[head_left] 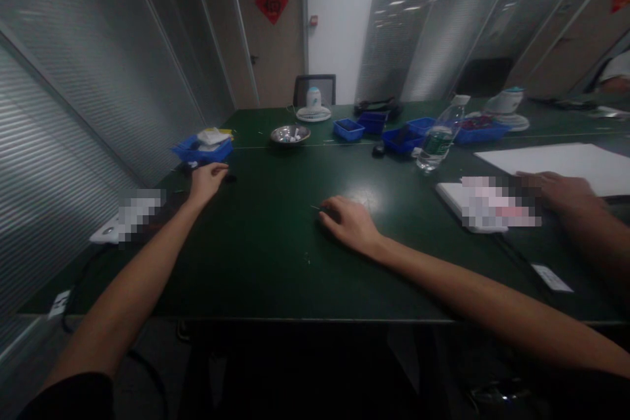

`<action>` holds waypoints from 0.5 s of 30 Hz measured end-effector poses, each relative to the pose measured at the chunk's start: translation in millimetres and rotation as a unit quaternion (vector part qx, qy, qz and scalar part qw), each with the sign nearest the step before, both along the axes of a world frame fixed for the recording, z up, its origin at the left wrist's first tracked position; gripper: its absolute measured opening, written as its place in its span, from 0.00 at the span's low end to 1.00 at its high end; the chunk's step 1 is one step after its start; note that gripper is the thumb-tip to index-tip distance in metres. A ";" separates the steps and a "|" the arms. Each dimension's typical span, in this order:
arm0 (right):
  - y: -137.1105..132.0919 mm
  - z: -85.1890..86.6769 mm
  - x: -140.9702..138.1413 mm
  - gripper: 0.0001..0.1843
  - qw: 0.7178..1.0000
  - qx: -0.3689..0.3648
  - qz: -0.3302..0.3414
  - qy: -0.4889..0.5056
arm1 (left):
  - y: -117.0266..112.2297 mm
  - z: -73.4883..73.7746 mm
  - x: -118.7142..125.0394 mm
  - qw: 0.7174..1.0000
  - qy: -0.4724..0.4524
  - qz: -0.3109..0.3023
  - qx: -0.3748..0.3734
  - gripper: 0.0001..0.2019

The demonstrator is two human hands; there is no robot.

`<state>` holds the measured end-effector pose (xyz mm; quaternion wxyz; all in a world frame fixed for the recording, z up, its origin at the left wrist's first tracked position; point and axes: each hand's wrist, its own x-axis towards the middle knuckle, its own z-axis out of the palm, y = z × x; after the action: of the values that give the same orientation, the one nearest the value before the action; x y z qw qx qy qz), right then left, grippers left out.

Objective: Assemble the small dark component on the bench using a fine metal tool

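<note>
At the left of the table, my left hand (207, 182) is closed, its fingertips pinched together just in front of a blue basket (201, 147). A small dark patch shows beside those fingertips, and what they hold is too blurred to make out. My right hand (348, 222) rests low over the middle of the green table (266, 256), thumb and fingers closed on a thin rod (315, 208) whose tip sticks out to the left. Some tiny light specks lie on the tabletop nearer to me.
A metal bowl (290, 136) with small pieces stands farther back. Behind it are a white fan (314, 105) and several blue trays (348, 130). A water bottle (438, 138) leans at the right, near another person's hand (561, 190) and a white board (566, 161). A white power strip (111, 230) lies left.
</note>
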<state>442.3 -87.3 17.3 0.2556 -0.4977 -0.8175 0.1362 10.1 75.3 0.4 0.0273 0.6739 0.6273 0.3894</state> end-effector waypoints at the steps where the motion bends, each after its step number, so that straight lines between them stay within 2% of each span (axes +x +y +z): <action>1: 0.1 -0.3 -0.2 0.16 1.000 -0.001 -0.001 -0.001 | 0.5 -0.7 0.4 1.000 0.000 -0.002 -0.003 0.15; 10: -1.0 2.5 -1.1 0.15 1.000 -0.003 -0.006 -0.010 | 4.0 0.0 -0.3 1.000 0.011 -0.002 -0.027 0.14; 15: -0.8 1.3 -1.0 0.15 1.000 0.001 -0.003 -0.010 | 9.0 -7.1 -2.3 0.998 0.049 -0.016 -0.027 0.14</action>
<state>441.3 -88.1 18.6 0.2486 -0.5010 -0.8187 0.1300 7.8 84.3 -6.7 0.0207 0.7012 0.6274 0.3381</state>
